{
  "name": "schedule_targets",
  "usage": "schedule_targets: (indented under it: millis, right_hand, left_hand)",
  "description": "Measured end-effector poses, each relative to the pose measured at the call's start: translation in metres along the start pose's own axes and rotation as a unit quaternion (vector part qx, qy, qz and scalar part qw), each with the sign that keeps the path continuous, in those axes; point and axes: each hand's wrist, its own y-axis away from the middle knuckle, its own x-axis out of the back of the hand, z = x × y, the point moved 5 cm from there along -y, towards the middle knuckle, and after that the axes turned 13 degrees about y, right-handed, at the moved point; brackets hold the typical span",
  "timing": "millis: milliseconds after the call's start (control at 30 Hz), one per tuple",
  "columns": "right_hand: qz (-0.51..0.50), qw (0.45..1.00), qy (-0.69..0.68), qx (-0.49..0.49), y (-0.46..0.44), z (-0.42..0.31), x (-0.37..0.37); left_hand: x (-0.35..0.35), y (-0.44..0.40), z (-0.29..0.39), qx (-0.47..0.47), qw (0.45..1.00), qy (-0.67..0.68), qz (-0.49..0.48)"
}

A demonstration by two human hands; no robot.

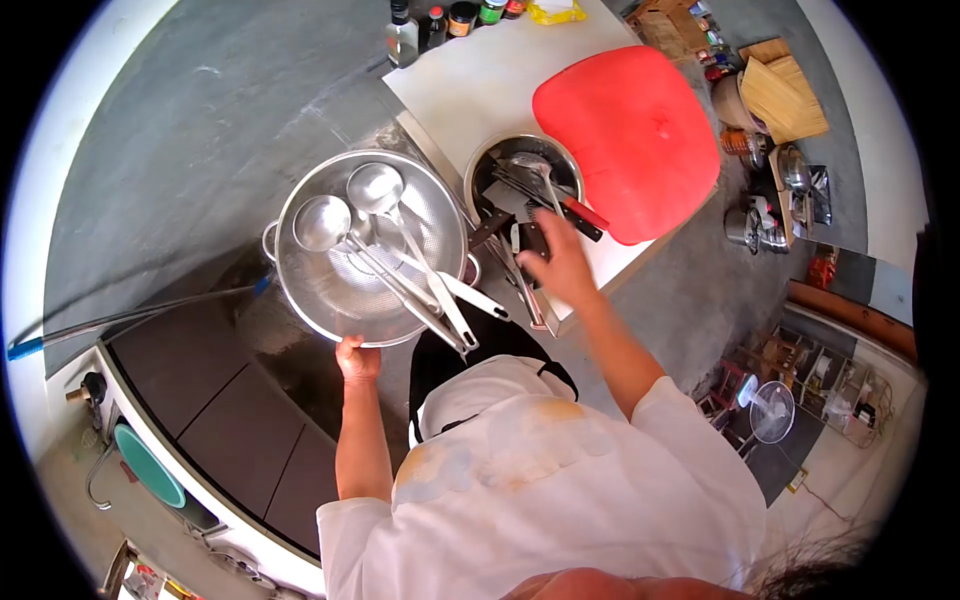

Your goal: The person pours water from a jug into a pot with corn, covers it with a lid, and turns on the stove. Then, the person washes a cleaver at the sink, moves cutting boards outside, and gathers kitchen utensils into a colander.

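Note:
My left hand (358,360) grips the near rim of a large metal colander (300,285). Inside it lie two ladles (321,222) (376,188) and other long-handled utensils, their handles (470,297) sticking out over the rim towards me. To the right, a steel pot (478,165) on the table holds a spoon (535,163), dark-handled tools and a red handle (586,213). My right hand (563,262) is at the pot's near edge, beside those handles, thumb and fingers apart. Metal tongs-like pieces (522,285) lean below the pot; their exact kind is unclear.
A red plastic stool seat (640,140) covers much of the white table (470,95). Bottles (402,35) and jars (462,18) line the table's far end. A blue-ended pole (140,308) is at left, near a dark countertop (215,400). A fan (772,411) stands at right.

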Motion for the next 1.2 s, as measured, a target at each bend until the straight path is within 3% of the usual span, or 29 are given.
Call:
schedule_targets:
  millis: [67, 100, 167, 267, 300, 367, 467, 667, 800, 867, 900, 933, 1033, 1100, 1133, 1167, 1200]
  right_hand:
    - [0.002, 0.988, 0.097, -0.12, 0.015, 0.069, -0.019]
    - [0.003, 0.988, 0.097, -0.121, 0.02, 0.081, -0.028]
    - [-0.047, 0.96, 0.244, -0.129, 0.024, 0.096, -0.042]
    - [-0.023, 0.941, 0.312, -0.126, 0.01, 0.109, -0.047]
    - [-0.023, 0.942, 0.31, -0.126, 0.004, 0.111, -0.045]
    - [-0.16, 0.942, 0.21, -0.208, 0.001, 0.12, -0.053]
    - [-0.222, 0.931, 0.203, -0.208, 0.006, 0.132, -0.072]
    - [-0.232, 0.927, 0.107, -0.273, 0.022, 0.163, -0.091]
    - [-0.143, 0.96, 0.132, -0.204, 0.016, 0.167, -0.088]
    - [-0.187, 0.94, 0.103, -0.266, 0.01, 0.148, -0.065]
    - [-0.135, 0.963, 0.115, -0.205, 0.008, 0.137, -0.053]
    - [-0.124, 0.962, 0.09, -0.227, 0.006, 0.129, -0.043]
    - [-0.078, 0.979, 0.105, -0.155, 0.014, 0.113, -0.031]
    - [0.047, 0.998, 0.027, -0.008, 0.016, 0.077, -0.008]
    - [0.046, 0.999, 0.027, -0.006, 0.022, 0.061, 0.002]
    - [-0.072, 0.974, -0.175, -0.121, 0.026, 0.041, 0.006]
    - [-0.184, 0.883, -0.365, -0.23, 0.034, 0.018, 0.001]
  left_hand:
    - [-0.003, 0.007, 0.001, 0.001, 1.0, -0.01, 0.005]
    - [-0.005, 0.011, 0.002, 0.003, 1.0, -0.014, 0.009]
    - [-0.005, 0.017, 0.001, 0.004, 1.0, -0.018, 0.012]
    - [0.002, 0.023, 0.001, 0.002, 0.999, -0.034, 0.015]
    - [0.007, 0.023, 0.0, 0.004, 1.0, -0.027, 0.016]
    - [0.016, 0.021, 0.001, 0.01, 1.0, -0.024, 0.002]
    - [0.027, 0.018, -0.001, 0.007, 1.0, -0.023, 0.013]
    - [0.002, 0.02, -0.006, -0.004, 1.0, -0.022, 0.016]
    - [0.008, 0.013, -0.008, -0.003, 1.0, 0.005, 0.023]
    - [0.003, 0.013, -0.009, 0.006, 1.0, -0.007, 0.003]
    - [-0.002, 0.014, -0.01, 0.001, 1.0, 0.004, 0.011]
    - [-0.008, 0.016, -0.011, -0.003, 1.0, 0.014, 0.018]
    - [-0.015, 0.016, -0.012, -0.014, 1.0, 0.011, 0.025]
    - [-0.001, 0.006, -0.015, -0.012, 1.0, 0.011, 0.026]
    - [0.004, 0.002, -0.017, -0.006, 1.0, 0.016, 0.013]
    - [0.006, -0.001, -0.019, 0.0, 1.0, 0.02, 0.0]
    - [0.007, -0.002, -0.019, 0.001, 1.0, 0.02, -0.001]
